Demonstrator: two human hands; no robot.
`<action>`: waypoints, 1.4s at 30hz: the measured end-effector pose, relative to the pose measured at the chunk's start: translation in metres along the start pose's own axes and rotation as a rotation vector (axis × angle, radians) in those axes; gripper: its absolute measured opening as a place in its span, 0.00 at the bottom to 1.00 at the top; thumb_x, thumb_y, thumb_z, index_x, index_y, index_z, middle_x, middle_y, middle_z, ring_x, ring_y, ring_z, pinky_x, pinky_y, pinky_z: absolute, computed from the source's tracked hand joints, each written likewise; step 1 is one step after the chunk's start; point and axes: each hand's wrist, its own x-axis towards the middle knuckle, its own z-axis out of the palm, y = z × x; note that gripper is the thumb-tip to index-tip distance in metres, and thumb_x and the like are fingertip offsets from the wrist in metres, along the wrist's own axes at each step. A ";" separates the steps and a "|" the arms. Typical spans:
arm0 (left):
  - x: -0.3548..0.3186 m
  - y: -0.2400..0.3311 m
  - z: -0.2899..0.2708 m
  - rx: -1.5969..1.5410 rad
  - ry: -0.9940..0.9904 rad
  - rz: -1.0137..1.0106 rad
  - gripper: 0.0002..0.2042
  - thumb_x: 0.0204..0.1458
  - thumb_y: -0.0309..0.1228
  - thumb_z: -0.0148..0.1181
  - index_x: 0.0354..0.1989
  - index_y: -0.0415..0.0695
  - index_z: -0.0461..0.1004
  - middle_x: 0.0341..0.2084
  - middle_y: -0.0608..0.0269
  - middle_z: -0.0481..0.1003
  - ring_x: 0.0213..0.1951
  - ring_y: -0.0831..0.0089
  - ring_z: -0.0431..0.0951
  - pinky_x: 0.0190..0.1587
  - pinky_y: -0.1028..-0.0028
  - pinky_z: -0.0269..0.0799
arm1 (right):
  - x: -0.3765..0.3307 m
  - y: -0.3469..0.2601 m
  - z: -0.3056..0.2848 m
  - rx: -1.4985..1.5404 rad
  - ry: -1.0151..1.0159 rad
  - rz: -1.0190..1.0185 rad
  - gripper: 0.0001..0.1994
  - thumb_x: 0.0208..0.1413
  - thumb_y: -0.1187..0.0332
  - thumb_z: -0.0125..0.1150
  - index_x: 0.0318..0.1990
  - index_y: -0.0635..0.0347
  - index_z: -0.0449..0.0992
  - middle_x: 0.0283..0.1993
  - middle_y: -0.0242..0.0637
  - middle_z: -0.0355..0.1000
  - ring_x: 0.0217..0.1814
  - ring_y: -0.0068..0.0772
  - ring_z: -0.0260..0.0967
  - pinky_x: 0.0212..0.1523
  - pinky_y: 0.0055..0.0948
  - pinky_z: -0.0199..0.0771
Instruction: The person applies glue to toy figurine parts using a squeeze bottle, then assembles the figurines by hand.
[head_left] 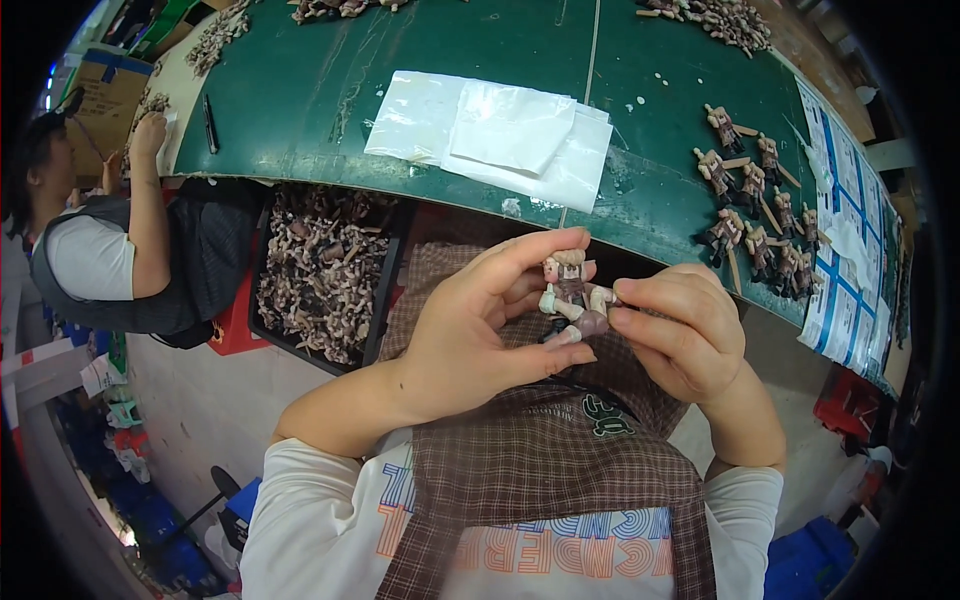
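With elbows bent out either side of a brown checked apron [560, 455], cradling a small painted figurine [571, 288] between thumb and fingers of the left hand [465, 325], pinching its side with thumb and forefinger of the right hand [692, 332], in front of the green tabletop [300, 110].

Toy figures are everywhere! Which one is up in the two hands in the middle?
The toy figure between the left hand and right hand; other figures lie on the green table or in the black bin.
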 end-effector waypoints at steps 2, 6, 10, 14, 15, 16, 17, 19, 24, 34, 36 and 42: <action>-0.001 -0.003 0.000 0.030 0.000 0.023 0.40 0.43 0.11 0.66 0.66 0.37 0.54 0.65 0.52 0.59 0.63 0.64 0.65 0.64 0.67 0.64 | -0.001 -0.002 0.000 -0.015 0.002 -0.005 0.14 0.39 0.76 0.66 0.38 0.64 0.79 0.44 0.42 0.75 0.37 0.36 0.75 0.36 0.30 0.74; 0.000 -0.004 -0.001 0.101 -0.053 0.152 0.39 0.47 0.20 0.67 0.67 0.36 0.52 0.65 0.50 0.57 0.64 0.61 0.63 0.64 0.65 0.63 | -0.003 -0.004 0.000 -0.065 0.019 -0.029 0.14 0.39 0.75 0.64 0.38 0.65 0.80 0.45 0.43 0.75 0.37 0.35 0.75 0.36 0.29 0.73; -0.001 -0.010 -0.010 -0.197 -0.092 0.187 0.34 0.53 0.32 0.65 0.65 0.35 0.56 0.64 0.46 0.59 0.63 0.57 0.65 0.62 0.63 0.65 | -0.004 -0.007 -0.003 -0.075 0.025 -0.039 0.14 0.40 0.74 0.63 0.38 0.65 0.80 0.45 0.43 0.75 0.38 0.35 0.75 0.36 0.28 0.72; -0.001 -0.015 -0.017 0.005 -0.062 0.210 0.25 0.57 0.37 0.59 0.59 0.35 0.65 0.58 0.42 0.66 0.57 0.54 0.72 0.59 0.60 0.69 | 0.001 -0.010 -0.007 -0.046 -0.050 -0.047 0.14 0.41 0.71 0.62 0.39 0.66 0.80 0.45 0.43 0.75 0.39 0.35 0.75 0.36 0.28 0.71; 0.000 -0.017 -0.016 0.015 -0.041 0.221 0.25 0.58 0.36 0.58 0.59 0.35 0.65 0.57 0.41 0.66 0.56 0.54 0.72 0.58 0.60 0.69 | 0.001 -0.010 -0.007 -0.048 -0.056 -0.050 0.15 0.42 0.71 0.61 0.39 0.66 0.80 0.45 0.43 0.75 0.38 0.35 0.75 0.36 0.29 0.70; 0.000 -0.019 -0.016 0.024 -0.020 0.232 0.24 0.58 0.36 0.58 0.59 0.35 0.64 0.57 0.41 0.66 0.56 0.53 0.72 0.58 0.59 0.70 | 0.002 -0.009 -0.008 -0.049 -0.055 -0.044 0.15 0.42 0.71 0.61 0.39 0.66 0.80 0.45 0.43 0.75 0.38 0.35 0.75 0.36 0.29 0.70; 0.000 -0.020 -0.015 -0.025 0.002 0.209 0.23 0.59 0.34 0.57 0.59 0.34 0.64 0.57 0.41 0.67 0.56 0.53 0.72 0.58 0.58 0.70 | 0.004 -0.009 -0.008 -0.050 -0.066 -0.029 0.15 0.41 0.71 0.61 0.39 0.66 0.80 0.45 0.43 0.75 0.38 0.35 0.75 0.36 0.29 0.71; 0.002 -0.016 -0.006 -0.154 0.096 0.086 0.24 0.59 0.36 0.56 0.60 0.34 0.64 0.56 0.41 0.68 0.56 0.52 0.72 0.58 0.58 0.69 | 0.008 -0.007 -0.004 -0.046 -0.041 -0.006 0.14 0.41 0.75 0.64 0.39 0.66 0.79 0.43 0.42 0.75 0.35 0.35 0.74 0.32 0.28 0.70; 0.009 -0.020 -0.005 -0.233 0.201 0.036 0.26 0.58 0.37 0.57 0.61 0.35 0.62 0.56 0.43 0.69 0.57 0.55 0.72 0.60 0.60 0.68 | 0.012 -0.005 0.011 0.005 0.078 0.104 0.13 0.41 0.79 0.69 0.38 0.66 0.79 0.37 0.41 0.75 0.31 0.36 0.73 0.27 0.26 0.69; 0.008 -0.028 -0.001 -0.645 0.222 -0.246 0.19 0.63 0.28 0.49 0.62 0.38 0.64 0.52 0.59 0.73 0.50 0.75 0.74 0.53 0.71 0.71 | 0.007 -0.005 0.025 -0.378 -0.026 0.100 0.27 0.34 0.65 0.69 0.48 0.61 0.77 0.41 0.31 0.71 0.39 0.29 0.69 0.41 0.29 0.65; 0.007 -0.033 -0.002 -0.658 0.230 -0.253 0.18 0.63 0.28 0.48 0.61 0.39 0.65 0.50 0.62 0.73 0.50 0.77 0.73 0.53 0.72 0.71 | 0.002 -0.002 0.033 -0.466 0.004 0.043 0.27 0.34 0.63 0.69 0.48 0.61 0.78 0.41 0.30 0.70 0.39 0.29 0.69 0.41 0.29 0.64; -0.009 -0.061 0.000 -0.768 0.257 -0.275 0.15 0.62 0.28 0.50 0.56 0.38 0.69 0.50 0.62 0.73 0.50 0.76 0.73 0.54 0.71 0.72 | -0.015 -0.007 0.046 -0.387 -0.040 0.093 0.22 0.37 0.68 0.70 0.45 0.63 0.78 0.40 0.30 0.71 0.39 0.30 0.70 0.38 0.31 0.66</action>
